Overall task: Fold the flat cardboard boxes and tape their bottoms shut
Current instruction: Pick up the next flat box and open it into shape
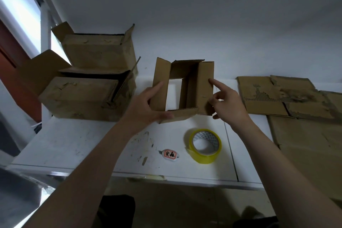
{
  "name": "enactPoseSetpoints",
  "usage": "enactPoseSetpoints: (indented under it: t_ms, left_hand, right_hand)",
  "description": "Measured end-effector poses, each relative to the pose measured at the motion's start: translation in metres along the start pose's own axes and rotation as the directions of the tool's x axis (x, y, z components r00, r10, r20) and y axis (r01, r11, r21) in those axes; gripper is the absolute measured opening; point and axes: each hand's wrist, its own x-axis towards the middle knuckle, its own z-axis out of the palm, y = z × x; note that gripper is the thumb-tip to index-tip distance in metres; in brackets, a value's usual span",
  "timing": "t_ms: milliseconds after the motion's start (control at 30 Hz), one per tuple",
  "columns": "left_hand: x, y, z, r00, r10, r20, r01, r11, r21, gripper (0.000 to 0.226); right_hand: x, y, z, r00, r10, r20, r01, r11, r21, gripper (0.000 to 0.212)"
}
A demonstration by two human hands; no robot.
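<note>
small cardboard box [192,87] between both hands over white table [74,144], left hand [146,105] gripping its left flap, right hand [229,105] pinching its right flap, index finger straight, hollow, flaps open, plain brown, yellow tape roll [204,146] nearby

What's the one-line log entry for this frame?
left hand: holds box left flap | right hand: pinches right flap | box: bottom open, untaped | tape roll: idle on table
</note>
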Motion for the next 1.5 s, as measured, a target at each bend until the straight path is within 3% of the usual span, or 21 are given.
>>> enactPoseSetpoints:
  t_ms: [200,433,533,700,933,1100,1167,1267,1367,1500]
  left_hand:
    - [-0.004,-0.012,0.007,0.981,0.122,-0.154,-0.096,0.982,0.162,0.094]
    - [-0.01,-0.013,0.025,0.961,0.205,-0.184,-0.164,0.962,0.218,0.078]
    - [-0.01,-0.012,0.025,0.962,0.223,-0.158,-0.183,0.954,0.236,0.076]
    - [-0.008,-0.011,0.021,0.965,0.202,-0.168,-0.165,0.963,0.213,0.08]
    - [-0.006,-0.003,0.03,0.946,0.216,-0.241,-0.119,0.925,0.36,0.077]
    - [-0.005,0.001,0.038,0.938,0.284,-0.202,-0.155,0.859,0.488,0.087]
    - [-0.005,0.0,0.041,0.937,0.298,-0.181,-0.172,0.847,0.503,0.09]
    - [-0.005,-0.001,0.04,0.94,0.283,-0.193,-0.165,0.868,0.469,0.091]
    - [-0.004,-0.002,0.035,0.938,0.274,-0.21,-0.161,0.885,0.436,0.088]
    - [-0.006,-0.003,0.034,0.945,0.284,-0.159,-0.199,0.891,0.409,0.078]
  right_hand:
    - [-0.007,-0.003,-0.003,0.998,-0.033,0.047,0.03,0.998,0.049,0.099]
    - [-0.007,-0.008,0.0,0.982,-0.176,-0.067,0.17,0.982,-0.086,0.107]
    - [-0.005,-0.008,0.001,0.972,-0.22,-0.078,0.207,0.968,-0.143,0.102]
    - [-0.007,-0.014,0.002,0.97,-0.236,-0.053,0.223,0.957,-0.186,0.07]
    - [-0.012,-0.017,0.012,0.962,-0.266,-0.054,0.219,0.878,-0.427,0.069]
    - [-0.016,-0.016,0.022,0.94,-0.321,-0.112,0.189,0.767,-0.613,0.071]
    - [-0.019,-0.015,0.029,0.91,-0.382,-0.162,0.253,0.82,-0.514,0.07]
    - [-0.018,-0.018,0.035,0.901,-0.352,-0.252,0.312,0.931,-0.187,0.052]
    - [-0.013,-0.011,0.038,0.898,-0.338,-0.281,0.311,0.94,-0.138,0.039]
    - [-0.014,-0.004,0.05,0.958,-0.209,-0.198,0.215,0.976,0.012,0.048]
